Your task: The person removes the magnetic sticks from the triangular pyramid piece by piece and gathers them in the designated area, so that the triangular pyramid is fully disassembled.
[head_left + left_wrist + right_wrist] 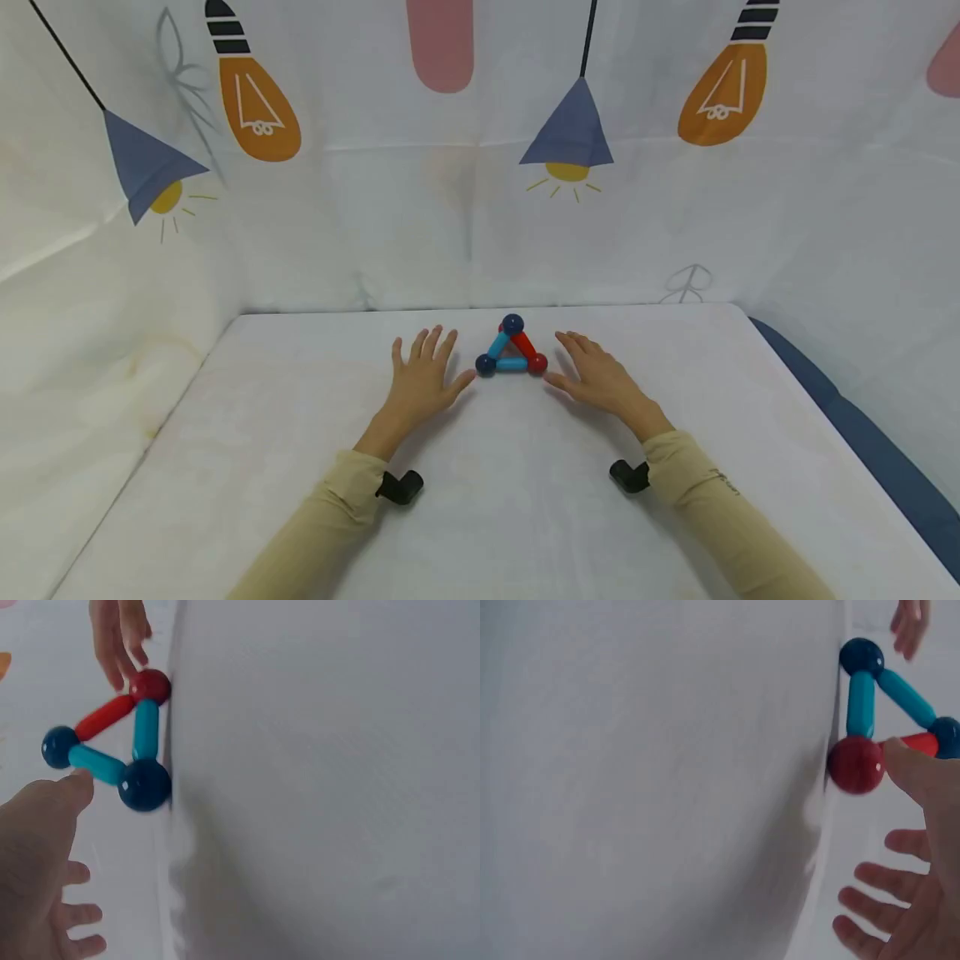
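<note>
A triangle of magnetic balls and rods (pixel 513 364) sits toward the far edge of the table. It has two dark blue balls, one red ball (pixel 856 764), two light blue rods and a red rod (pixel 105 717). A bit of red shows behind its top ball in the head view. To its left is my left hand (pixel 417 385), fingers spread, thumb tip close to a dark blue ball (pixel 145 784). My right hand (pixel 600 379) lies on the other side with fingers extended and its thumb near the red ball. Whether either thumb touches the triangle, I cannot tell.
The white table (pixel 495 517) ends at a white cloth backdrop (pixel 375 217) printed with lamps and bulbs. A dark blue strip (pixel 847 417) runs beyond the right edge. Black wrist cameras (pixel 400 487) sit at both cuffs.
</note>
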Demonstrator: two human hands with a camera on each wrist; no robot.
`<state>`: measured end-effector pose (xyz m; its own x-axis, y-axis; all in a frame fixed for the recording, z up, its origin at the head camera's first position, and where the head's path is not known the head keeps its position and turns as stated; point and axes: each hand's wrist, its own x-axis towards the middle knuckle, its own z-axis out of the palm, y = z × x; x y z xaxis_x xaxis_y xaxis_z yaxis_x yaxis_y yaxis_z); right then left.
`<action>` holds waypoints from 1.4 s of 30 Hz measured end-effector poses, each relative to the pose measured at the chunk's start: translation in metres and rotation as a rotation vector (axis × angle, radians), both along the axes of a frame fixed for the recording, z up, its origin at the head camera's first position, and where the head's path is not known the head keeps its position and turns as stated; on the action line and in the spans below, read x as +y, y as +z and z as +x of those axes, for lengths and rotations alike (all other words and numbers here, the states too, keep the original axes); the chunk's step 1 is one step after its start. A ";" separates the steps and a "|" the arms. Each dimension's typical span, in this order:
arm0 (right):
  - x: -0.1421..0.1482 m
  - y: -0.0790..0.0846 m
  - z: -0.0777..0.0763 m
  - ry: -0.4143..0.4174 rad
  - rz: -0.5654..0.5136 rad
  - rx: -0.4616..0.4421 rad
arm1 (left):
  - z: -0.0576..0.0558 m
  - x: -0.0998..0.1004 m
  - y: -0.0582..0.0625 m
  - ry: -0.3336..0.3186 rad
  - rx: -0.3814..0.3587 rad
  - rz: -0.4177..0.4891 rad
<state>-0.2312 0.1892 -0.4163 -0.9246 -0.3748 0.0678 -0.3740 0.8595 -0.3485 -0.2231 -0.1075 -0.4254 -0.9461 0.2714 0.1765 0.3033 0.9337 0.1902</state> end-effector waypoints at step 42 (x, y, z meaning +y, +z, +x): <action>0.002 -0.013 0.000 -0.003 -0.342 0.007 | 0.001 -0.015 -0.020 0.025 -0.050 0.563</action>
<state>-0.2308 0.1913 -0.4293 -0.9248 -0.3265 0.1954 -0.3750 0.6946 -0.6139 -0.2221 -0.1227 -0.4452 -0.9619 0.1262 0.2425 0.2606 0.6907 0.6745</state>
